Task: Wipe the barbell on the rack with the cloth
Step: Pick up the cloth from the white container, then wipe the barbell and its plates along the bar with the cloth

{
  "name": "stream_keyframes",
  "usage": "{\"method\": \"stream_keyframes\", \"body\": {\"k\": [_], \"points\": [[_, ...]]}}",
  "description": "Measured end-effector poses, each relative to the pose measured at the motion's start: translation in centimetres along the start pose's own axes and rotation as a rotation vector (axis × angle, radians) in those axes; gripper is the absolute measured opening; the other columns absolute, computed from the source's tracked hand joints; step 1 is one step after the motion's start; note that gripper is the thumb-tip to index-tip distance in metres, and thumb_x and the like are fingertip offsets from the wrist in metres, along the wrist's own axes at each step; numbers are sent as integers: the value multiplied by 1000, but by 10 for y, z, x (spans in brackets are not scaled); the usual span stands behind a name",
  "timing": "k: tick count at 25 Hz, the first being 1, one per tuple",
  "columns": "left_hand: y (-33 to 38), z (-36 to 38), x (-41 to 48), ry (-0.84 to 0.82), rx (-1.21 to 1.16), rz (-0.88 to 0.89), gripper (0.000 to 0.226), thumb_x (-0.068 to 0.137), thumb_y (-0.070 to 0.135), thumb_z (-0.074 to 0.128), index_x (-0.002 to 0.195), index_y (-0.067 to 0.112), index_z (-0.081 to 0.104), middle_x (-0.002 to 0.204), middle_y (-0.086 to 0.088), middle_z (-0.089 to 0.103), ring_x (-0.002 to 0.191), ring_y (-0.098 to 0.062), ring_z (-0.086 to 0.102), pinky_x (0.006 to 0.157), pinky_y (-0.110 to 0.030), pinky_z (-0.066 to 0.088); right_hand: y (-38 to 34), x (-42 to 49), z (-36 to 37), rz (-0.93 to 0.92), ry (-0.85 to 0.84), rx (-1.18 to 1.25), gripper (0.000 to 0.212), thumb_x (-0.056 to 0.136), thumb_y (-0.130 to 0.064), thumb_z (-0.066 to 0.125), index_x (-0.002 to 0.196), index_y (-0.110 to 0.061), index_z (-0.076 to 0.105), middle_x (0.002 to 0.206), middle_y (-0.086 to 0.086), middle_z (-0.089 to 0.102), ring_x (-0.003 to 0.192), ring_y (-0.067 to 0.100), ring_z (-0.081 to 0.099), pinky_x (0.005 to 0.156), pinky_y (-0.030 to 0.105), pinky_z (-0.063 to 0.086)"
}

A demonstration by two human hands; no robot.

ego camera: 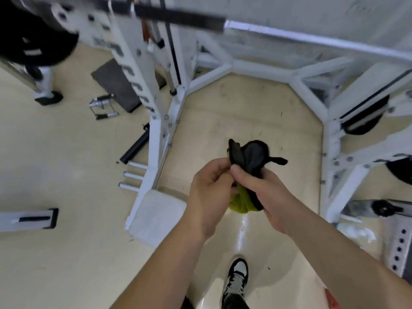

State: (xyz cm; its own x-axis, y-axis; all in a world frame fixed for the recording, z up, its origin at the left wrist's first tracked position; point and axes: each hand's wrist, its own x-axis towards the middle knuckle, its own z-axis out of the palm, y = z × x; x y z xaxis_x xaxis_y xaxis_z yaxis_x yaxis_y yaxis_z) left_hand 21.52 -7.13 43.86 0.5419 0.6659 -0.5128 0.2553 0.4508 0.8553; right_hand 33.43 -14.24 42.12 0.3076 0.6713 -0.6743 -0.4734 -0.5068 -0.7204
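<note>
The barbell (312, 40) crosses the top of the head view, blurred, silver on the right with a dark section (178, 16) to the left, resting on the white rack (153, 97). Below it, in the middle of the view, both my hands hold a black glove-like piece (247, 157) bunched together with a yellow-green cloth (240, 201). My left hand (207, 192) pinches the black piece at its left edge. My right hand (267, 192) wraps around the black piece and the cloth. The cloth hangs below my right palm, mostly hidden.
White rack uprights stand left and right of me, with black weight plates (365, 117) on the right frame and a large one (33, 41) at top left. A cable handle (102, 105), a dark mat (116, 83) and a black roller (136, 148) lie on the beige floor. My shoe (237, 277) is below.
</note>
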Motion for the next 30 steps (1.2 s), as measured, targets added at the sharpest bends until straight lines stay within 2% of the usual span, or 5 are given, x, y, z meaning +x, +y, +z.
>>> {"method": "stream_keyframes", "body": {"k": [5, 11, 16, 24, 30], "points": [[88, 61, -70, 255, 293, 228, 27, 93, 20, 71, 119, 25, 71, 125, 11, 65, 111, 3, 61, 85, -15, 50, -101, -125, -44, -151, 100, 175, 41, 95, -46, 63, 124, -18, 71, 117, 4, 77, 110, 20, 73, 102, 44, 53], [143, 106, -91, -250, 64, -14, 36, 89, 37, 76, 102, 3, 73, 102, -15, 78, 95, -31, 73, 90, -40, 58, -145, -188, -87, -174, 81, 191, 58, 92, -66, 55, 121, -19, 73, 113, 4, 78, 106, 22, 75, 95, 42, 56], [161, 131, -65, -130, 1, 89, 26, 98, 31, 68, 106, 7, 62, 95, -15, 75, 86, -28, 73, 78, -41, 60, -148, -168, -123, -96, 219, -15, 65, 82, -78, 58, 109, -21, 77, 99, -5, 81, 95, 15, 76, 84, 32, 56], [178, 160, 29, -133, -112, -173, 20, 91, 15, 76, 107, 3, 71, 99, -21, 77, 89, -36, 77, 69, -39, 62, -193, -72, -139, -195, 471, -181, 25, 96, -34, 69, 102, -10, 71, 93, 4, 75, 88, 22, 71, 73, 30, 55], [216, 130, 87, 201, 93, 37, 13, 95, 26, 69, 99, 15, 63, 98, -11, 74, 90, -26, 73, 78, -44, 62, -236, -9, -133, -381, 623, -558, 15, 96, -34, 64, 90, -21, 68, 78, -9, 67, 73, 9, 61, 64, 23, 43]]}}
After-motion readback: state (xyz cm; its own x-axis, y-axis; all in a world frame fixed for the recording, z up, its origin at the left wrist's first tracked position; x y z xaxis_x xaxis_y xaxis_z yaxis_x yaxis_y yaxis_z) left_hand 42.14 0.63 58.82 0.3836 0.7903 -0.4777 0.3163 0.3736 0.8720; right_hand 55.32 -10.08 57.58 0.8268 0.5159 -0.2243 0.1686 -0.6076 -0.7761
